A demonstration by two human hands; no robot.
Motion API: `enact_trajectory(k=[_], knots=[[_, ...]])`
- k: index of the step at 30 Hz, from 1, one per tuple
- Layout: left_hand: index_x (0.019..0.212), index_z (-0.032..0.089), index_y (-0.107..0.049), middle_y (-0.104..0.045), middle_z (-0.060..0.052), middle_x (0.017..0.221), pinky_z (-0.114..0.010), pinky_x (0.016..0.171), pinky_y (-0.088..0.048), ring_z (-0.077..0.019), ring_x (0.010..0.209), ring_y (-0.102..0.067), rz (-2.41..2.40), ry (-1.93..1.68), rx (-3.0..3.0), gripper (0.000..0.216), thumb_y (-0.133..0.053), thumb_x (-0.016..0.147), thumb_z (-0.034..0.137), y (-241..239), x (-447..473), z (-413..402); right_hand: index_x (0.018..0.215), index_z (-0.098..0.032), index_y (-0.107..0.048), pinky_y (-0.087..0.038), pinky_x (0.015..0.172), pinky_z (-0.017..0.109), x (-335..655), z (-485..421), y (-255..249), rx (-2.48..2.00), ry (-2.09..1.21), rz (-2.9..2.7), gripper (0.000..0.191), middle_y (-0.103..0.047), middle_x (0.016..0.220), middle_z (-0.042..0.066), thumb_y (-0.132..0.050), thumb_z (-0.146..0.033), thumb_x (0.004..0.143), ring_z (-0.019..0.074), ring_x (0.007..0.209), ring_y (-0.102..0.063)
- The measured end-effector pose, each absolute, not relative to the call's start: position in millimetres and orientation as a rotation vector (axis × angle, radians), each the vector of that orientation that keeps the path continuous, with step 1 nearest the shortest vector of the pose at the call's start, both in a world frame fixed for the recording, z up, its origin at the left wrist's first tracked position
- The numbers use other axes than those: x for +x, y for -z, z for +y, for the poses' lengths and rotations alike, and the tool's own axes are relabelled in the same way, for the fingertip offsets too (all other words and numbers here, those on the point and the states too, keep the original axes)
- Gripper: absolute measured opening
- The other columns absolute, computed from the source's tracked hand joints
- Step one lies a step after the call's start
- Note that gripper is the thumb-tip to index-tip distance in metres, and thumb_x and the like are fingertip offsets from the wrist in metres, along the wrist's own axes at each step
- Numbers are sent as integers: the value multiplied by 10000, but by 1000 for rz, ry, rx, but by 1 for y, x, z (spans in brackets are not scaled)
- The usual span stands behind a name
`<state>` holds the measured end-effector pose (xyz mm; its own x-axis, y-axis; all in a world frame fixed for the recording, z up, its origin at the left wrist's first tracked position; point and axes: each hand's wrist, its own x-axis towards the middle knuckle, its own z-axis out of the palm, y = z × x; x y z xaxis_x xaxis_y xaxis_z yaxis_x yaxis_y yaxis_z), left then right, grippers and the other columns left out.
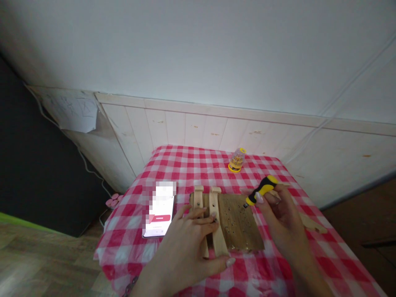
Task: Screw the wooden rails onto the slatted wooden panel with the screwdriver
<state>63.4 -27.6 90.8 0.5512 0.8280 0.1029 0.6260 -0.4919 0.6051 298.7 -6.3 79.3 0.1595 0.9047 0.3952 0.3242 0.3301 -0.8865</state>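
Observation:
My left hand (192, 239) lies over two pale wooden strips on a brown wooden board (239, 222). Its fingers are stretched out and press on the right strip (214, 202), close to a small dark screw or hole, with the thumb apart near that strip's lower end. The left strip (198, 198) is partly covered by the fingers. Small dark holes dot the board's bare right part. In my right hand (283, 214) is a yellow and black screwdriver (262, 189), gripped by the handle and tilted, its short metal end pointing down-left over the board.
A phone (159, 218) with a lit screen lies left of the board. Behind stands a clear, yellow-based bit holder (237, 160). More wooden pieces (312, 224) lie at the right. The red checked tablecloth (192, 161) reaches the white panelled wall (201, 130).

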Motion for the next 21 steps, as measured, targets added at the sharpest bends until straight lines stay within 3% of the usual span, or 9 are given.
enact_trajectory(k=[4,8,21], knots=[[1039,253,-819,-803,-59,1179,-518,1065,-470,-377,1231,-656,1177,-575,2259,353,-873,768,471,-91,63,-29,1203,-273,-618,-658,870,389,257,-15,-71,-1110,-681,-1469,266,-819,1064,88,-640,-424,985,255,975,-802],[1086,269,-809,-808,-43,1151,-549,1121,-414,-347,1166,-686,1149,-555,2254,358,-883,778,436,-91,63,-28,1156,-268,-649,-667,877,390,248,-16,-64,-1041,-657,-1606,196,-821,1082,89,-665,-331,971,268,1000,-801],[1012,234,-823,-796,-75,1197,-507,995,-529,-379,1223,-655,1163,-562,2246,362,-877,776,502,-87,63,-28,1170,-275,-601,-659,867,410,257,-17,-49,-1082,-564,-1646,183,-754,1075,84,-637,-287,991,256,1013,-768]])
